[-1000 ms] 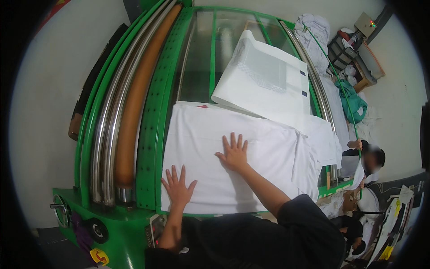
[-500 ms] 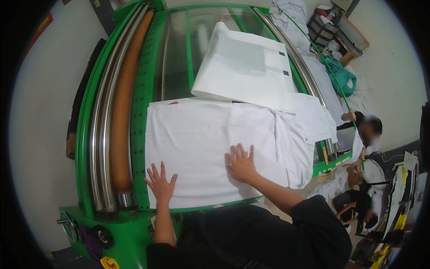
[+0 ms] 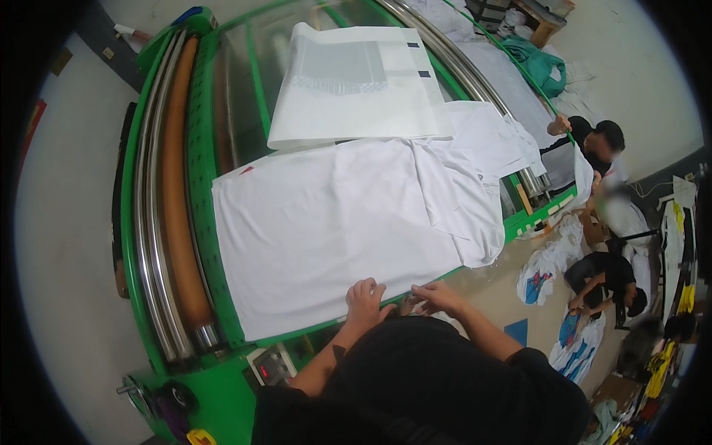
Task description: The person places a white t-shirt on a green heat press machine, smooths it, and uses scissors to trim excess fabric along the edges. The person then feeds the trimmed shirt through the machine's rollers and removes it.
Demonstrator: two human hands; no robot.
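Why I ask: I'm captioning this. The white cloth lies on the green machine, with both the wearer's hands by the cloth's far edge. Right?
Not quite: the head view shows the left hand and right hand by the near edge of the white cloth, which does lie on the green machine.

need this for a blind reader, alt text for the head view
A person's left hand and right hand are close together at the near edge of white cloth on a green roller machine, a pale sheet lying beyond.
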